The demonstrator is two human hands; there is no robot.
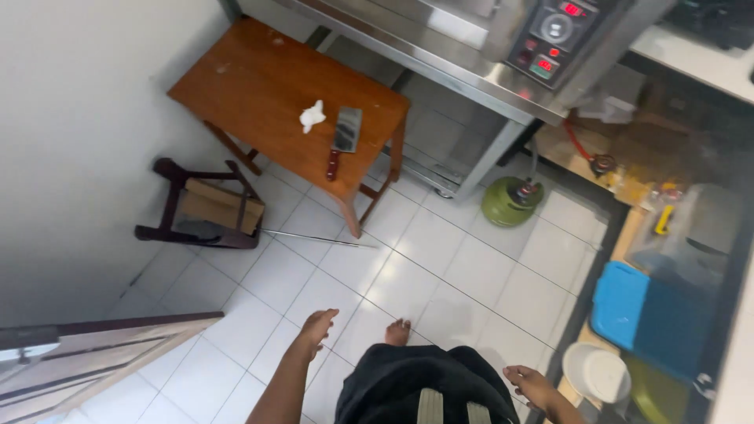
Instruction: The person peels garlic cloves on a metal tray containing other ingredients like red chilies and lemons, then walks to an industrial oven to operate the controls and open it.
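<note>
My left hand (317, 326) hangs low over the white tiled floor (440, 267), fingers loosely apart, holding nothing. At the lower right, my right hand (532, 382) is also empty and relaxed, near a white lidded bucket (597, 374). One bare foot (397, 333) shows below me. Ahead stands a wooden table (259, 86) with a cleaver (344, 137) and a crumpled white tissue (312, 116) on it, well beyond both hands.
A steel oven (479, 47) with a control panel stands behind the table. A green gas cylinder (510, 201) sits under it. A dark overturned stool (203, 206) lies by the left wall. A blue lidded bin (640, 314) sits at right, a door edge (102, 353) at lower left.
</note>
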